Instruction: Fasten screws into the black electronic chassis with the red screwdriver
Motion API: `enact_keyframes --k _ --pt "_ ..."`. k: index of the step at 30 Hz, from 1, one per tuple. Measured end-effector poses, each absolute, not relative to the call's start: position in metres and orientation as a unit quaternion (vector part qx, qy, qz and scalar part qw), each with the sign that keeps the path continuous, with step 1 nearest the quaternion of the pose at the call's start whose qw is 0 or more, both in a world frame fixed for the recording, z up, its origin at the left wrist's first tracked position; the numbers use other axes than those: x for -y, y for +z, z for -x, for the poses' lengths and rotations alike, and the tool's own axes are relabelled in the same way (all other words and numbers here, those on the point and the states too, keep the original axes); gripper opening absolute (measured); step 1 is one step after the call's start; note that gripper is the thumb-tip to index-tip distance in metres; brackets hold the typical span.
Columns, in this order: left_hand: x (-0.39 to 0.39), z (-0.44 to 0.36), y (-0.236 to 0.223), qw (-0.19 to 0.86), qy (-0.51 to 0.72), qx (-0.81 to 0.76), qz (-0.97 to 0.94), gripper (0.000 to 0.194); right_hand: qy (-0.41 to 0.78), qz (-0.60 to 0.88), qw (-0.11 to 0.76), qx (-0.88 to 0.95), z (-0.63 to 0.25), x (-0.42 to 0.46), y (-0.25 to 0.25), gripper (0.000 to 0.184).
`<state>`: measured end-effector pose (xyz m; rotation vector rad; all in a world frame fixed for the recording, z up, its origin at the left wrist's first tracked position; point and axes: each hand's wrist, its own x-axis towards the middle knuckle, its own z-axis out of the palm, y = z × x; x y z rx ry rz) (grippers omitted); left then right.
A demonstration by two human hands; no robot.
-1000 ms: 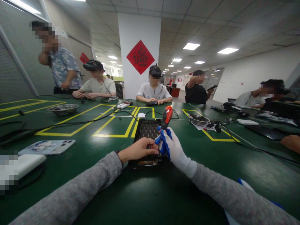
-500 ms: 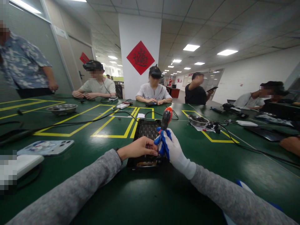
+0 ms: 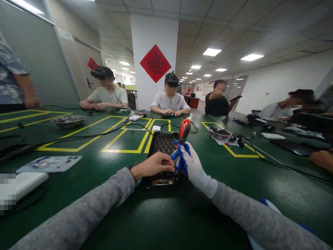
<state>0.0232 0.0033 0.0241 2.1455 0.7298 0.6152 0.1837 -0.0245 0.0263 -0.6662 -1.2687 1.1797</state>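
Screwdriver [image 3: 185, 130] in closed right hand [image 3: 191, 164]

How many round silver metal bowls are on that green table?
2. One round silver metal bowl is at left, beyond the pale blue phone; the other bowl is at right, beyond the white-and-blue gloved right hand. Others may be hidden.

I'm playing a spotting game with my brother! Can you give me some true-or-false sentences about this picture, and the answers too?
1. The right hand is gloved. True.
2. The left hand is gloved too. False: the left hand is bare.
3. The right hand holds a red-and-black tool. True.
4. The black case sits on a green tabletop. True.
5. The phone lies right of the black case. False: the phone lies left of it.
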Motion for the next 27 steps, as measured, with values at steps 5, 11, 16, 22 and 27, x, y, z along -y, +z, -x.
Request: enact_keyframes --k 5,11,16,22,27 --pt "-0.004 -0.021 0.024 0.348 0.254 -0.255 -0.866 0.025 0.509 0.313 0.585 0.548 -0.184 0.022 0.025 0.033" --pt "-0.003 -0.024 0.026 0.375 0.247 -0.277 -0.849 0.026 0.489 0.301 0.607 0.55 -0.185 0.022 0.024 0.028" --pt "-0.005 -0.024 0.022 0.392 0.245 -0.273 -0.844 0.025 0.5 0.306 0.594 0.55 -0.184 0.023 0.025 0.026" --pt "-0.006 -0.021 0.025 0.38 0.235 -0.237 -0.863 0.025 0.517 0.302 0.585 0.546 -0.185 0.021 0.024 0.03" --pt "-0.014 -0.023 0.025 0.445 0.211 -0.248 -0.834 0.026 0.508 0.292 0.597 0.548 -0.184 0.022 0.024 0.03"
